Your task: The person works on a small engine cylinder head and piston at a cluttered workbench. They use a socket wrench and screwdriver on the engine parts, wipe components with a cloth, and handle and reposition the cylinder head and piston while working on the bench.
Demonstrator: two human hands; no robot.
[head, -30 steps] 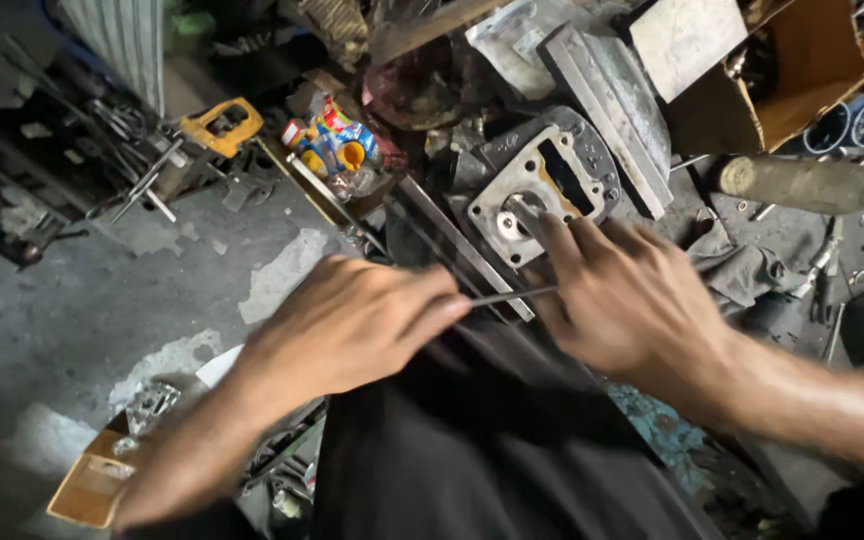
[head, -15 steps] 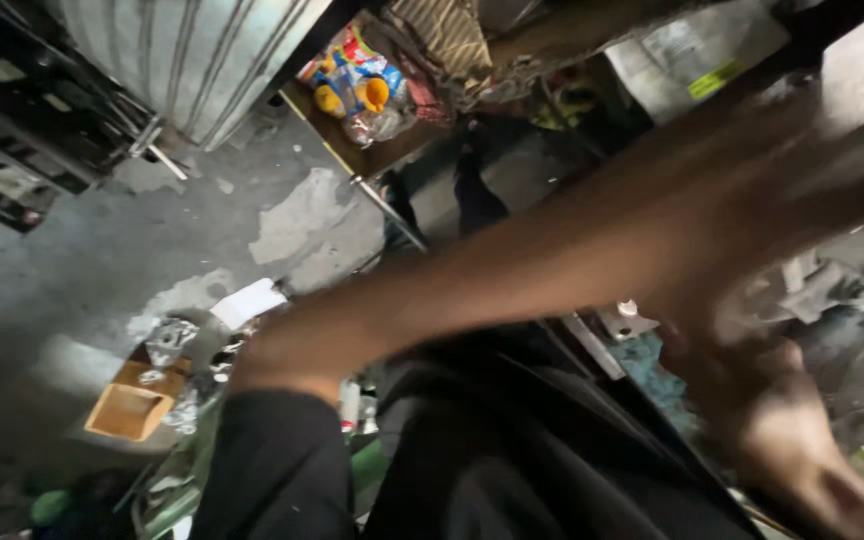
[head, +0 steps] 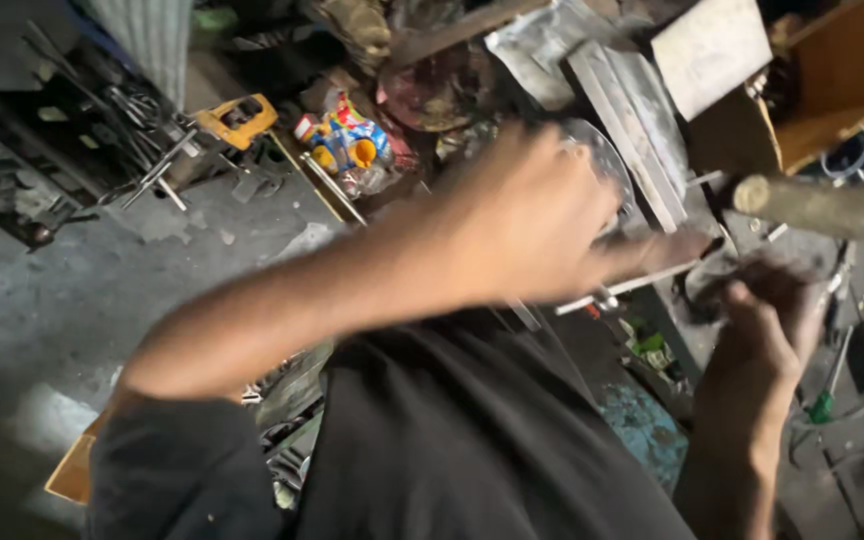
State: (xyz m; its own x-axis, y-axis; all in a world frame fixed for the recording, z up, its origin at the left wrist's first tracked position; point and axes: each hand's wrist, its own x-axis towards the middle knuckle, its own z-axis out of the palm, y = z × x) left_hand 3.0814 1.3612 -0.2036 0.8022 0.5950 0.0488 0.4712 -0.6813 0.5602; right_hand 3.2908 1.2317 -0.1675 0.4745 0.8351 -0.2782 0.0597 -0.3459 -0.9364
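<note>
Two bare hands work over a crowded bench, both blurred by motion. The left hand [head: 537,225] reaches across from the left on a long forearm, and its fingers are curled together around something near the thin metal rod [head: 632,287]; whether they actually pinch the rod cannot be told through the blur. The rod runs slantwise, lower left to upper right, from just under the left hand towards the right hand [head: 767,320], with a small nut or collar near its lower end. The right hand comes up from the bottom edge, just right of the rod, fingers bent over a dark rounded part; its grip is too smeared to read.

Taking the rod as the landmark: directly below it hangs the person's black shirt [head: 452,440], filling the lower middle of the view. Above and slightly right of it lean flat grey metal plates [head: 622,100], and further up to the right stands an open wooden box [head: 832,90]. Right of the rod, beyond the right hand, a thick greenish cylinder [head: 812,208] lies across the bench. Well to the upper left of the rod sits a crumpled, brightly coloured wrapper [head: 347,140], and further left still a yellow saw handle [head: 237,118] rests on the grey concrete floor [head: 62,300].
</note>
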